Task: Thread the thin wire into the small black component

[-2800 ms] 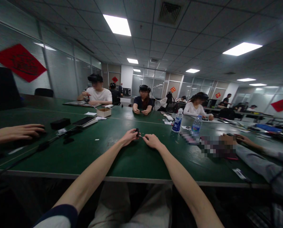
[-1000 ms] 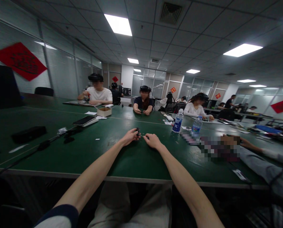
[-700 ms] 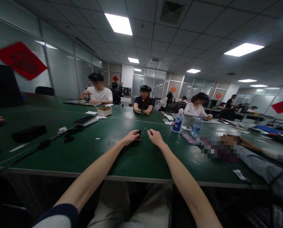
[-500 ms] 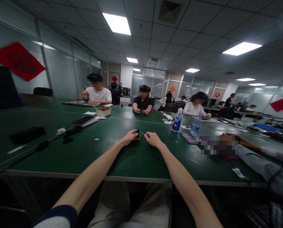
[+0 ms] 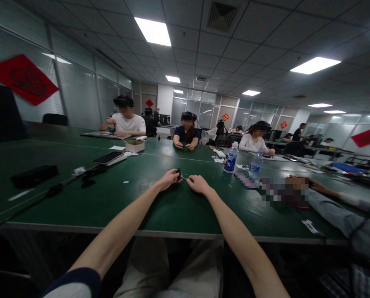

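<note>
Over the green table [image 5: 160,211], my left hand [image 5: 169,179] is closed on a small black object [image 5: 179,173] whose kind I cannot make out. My right hand [image 5: 199,183] sits just to the right, its fingers pinched together. A thin, pale, metal-looking rod [image 5: 184,178] runs in the gap from the black object toward the right fingertips. Those fingers hold its near end, and its full shape is hidden by them.
Two bottles, a blue-labelled one [image 5: 231,158] and a clear one [image 5: 255,164], stand right of centre. At left are a small open box [image 5: 135,145], a dark tablet-like slab [image 5: 106,157], cables and a black case [image 5: 34,176]. A neighbour's arm [image 5: 330,191] rests at right.
My right hand has shifted slightly left and down, and the black object has tilted a little in my left hand. Both hands keep their grip.
</note>
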Demonstrator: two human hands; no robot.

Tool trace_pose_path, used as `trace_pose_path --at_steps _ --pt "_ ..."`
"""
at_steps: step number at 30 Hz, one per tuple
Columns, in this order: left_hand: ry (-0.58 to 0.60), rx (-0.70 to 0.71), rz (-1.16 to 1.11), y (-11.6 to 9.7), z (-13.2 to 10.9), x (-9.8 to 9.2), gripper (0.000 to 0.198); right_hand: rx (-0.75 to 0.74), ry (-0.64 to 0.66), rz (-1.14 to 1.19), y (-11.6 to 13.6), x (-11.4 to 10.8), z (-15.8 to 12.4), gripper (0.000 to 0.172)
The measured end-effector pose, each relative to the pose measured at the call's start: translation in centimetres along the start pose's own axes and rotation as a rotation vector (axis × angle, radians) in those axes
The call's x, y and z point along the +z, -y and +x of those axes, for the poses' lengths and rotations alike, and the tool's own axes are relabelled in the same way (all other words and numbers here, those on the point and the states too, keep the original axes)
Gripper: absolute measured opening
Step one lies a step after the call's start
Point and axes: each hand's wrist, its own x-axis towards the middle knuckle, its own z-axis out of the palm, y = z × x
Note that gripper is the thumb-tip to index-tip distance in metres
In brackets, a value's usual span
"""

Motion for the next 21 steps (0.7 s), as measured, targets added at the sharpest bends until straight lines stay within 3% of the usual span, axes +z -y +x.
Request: trace_pose_path --at_steps 21 --pt "-0.048 -0.028 -0.024 -0.57 -0.38 0.46 0.019 -0.048 0.007 0.039 -0.49 0.54 0.32 0.046"
